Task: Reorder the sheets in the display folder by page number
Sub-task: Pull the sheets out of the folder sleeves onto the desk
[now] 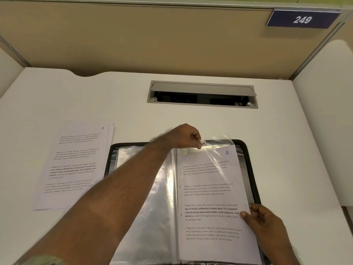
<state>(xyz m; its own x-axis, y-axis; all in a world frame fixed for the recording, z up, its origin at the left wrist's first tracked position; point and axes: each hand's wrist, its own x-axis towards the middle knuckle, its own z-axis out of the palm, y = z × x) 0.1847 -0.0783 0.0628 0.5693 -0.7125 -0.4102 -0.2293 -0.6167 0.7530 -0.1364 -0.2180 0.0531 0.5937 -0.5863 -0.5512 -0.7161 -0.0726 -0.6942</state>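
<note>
A black-edged display folder point(250, 169) lies open on the white desk point(286, 140), close to the near edge. Its left side shows empty clear sleeves point(158, 197) that catch the light. On the right side lies a printed sheet point(212, 197) marked "1" in blue ink at its top right corner, with four short blocks of text, the third partly in bold.

The person's left hand point(188, 137) reaches across the folder to its far edge. Its grip is tight: thumb and fingers pinch the top edge of the right-hand sleeve point(219, 145), lifting the clear plastic so that it creases and rises above the top of the sheet. The left forearm runs diagonally over the folder's left half.

The right hand point(261, 217) holds the sheet at its right edge, low down, with the thumb lying on the printed face and the fingers curled behind the paper. The top of the sheet sits under the lifted plastic; how far the rest of it is inside the sleeve cannot be told.

To the left of the folder, just beside it, a small stack of loose sheets point(76, 165) lies flat on the desk, the top one marked "3". Beyond the folder a grey cable hatch point(202, 88) is set into the desk, its lid tilted open. A blue plate point(302, 19) reading "249" is fixed to the beige partition point(133, 39) behind.
</note>
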